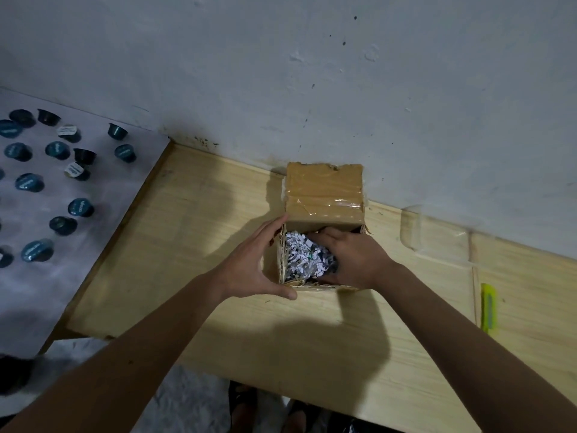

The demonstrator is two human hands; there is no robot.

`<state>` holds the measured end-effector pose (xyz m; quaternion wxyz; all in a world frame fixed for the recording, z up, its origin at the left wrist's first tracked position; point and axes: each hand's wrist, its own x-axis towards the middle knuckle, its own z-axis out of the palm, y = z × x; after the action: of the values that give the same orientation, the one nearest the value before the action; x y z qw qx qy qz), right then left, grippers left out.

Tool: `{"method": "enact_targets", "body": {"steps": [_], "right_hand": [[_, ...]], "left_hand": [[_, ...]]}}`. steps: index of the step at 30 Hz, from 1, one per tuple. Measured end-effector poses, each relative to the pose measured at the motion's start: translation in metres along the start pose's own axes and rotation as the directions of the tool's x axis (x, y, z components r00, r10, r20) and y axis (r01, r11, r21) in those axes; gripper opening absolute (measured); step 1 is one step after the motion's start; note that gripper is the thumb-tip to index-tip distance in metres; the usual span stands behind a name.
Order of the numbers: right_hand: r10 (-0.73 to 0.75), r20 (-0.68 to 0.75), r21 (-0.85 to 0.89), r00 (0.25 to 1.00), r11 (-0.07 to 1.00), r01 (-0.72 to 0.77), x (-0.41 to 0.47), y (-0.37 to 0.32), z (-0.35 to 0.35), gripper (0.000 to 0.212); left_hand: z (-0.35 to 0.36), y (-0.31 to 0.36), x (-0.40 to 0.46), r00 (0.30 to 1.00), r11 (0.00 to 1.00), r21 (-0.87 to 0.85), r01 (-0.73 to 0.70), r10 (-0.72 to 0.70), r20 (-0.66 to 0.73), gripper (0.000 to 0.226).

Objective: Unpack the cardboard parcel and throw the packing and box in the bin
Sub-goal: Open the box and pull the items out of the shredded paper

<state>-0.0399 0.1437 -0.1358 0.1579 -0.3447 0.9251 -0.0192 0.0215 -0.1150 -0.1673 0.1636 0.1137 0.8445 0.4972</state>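
Observation:
A small cardboard box [324,195] stands on the wooden table [193,245] close to the wall. Its taped lid flap is folded up and back. Inside lies shredded white paper packing [304,256]. My left hand [253,264] cups the box's left side, thumb at the near corner and fingers on the far corner. My right hand [352,257] reaches into the box from the right, its fingers closed down in the shredded paper. Whatever lies under the paper is hidden.
A yellow utility knife [489,307] lies on the table at the right. Several dark blue coffee capsules [56,182] are scattered on a white surface at the left. The pale wall [312,73] runs directly behind the box. Feet show below the table's near edge.

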Motion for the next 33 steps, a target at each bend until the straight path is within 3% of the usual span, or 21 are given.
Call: {"method": "enact_targets", "body": {"steps": [7,22,29,33], "right_hand": [[0.002,0.071,-0.041,0.997,0.999,0.001,0.007,-0.01,-0.003,0.091],[0.116,0.086,-0.109,0.99,0.988,-0.107,0.009,-0.022,-0.006,0.082],[0.116,0.063,-0.017,0.991,0.993,-0.116,0.003,-0.017,-0.015,0.094],[0.131,-0.032,0.049,0.991,0.99,-0.129,-0.006,-0.019,-0.025,0.091]], "left_hand": [[0.008,0.002,-0.001,0.998,0.981,-0.189,0.04,-0.048,-0.038,0.127],[0.01,0.002,-0.002,0.997,0.977,-0.204,0.058,-0.066,-0.03,0.129],[0.007,0.002,0.002,0.999,0.982,-0.184,0.037,-0.042,-0.023,0.127],[0.006,0.0,0.004,0.999,0.983,-0.181,0.007,-0.016,-0.047,0.126]]}}
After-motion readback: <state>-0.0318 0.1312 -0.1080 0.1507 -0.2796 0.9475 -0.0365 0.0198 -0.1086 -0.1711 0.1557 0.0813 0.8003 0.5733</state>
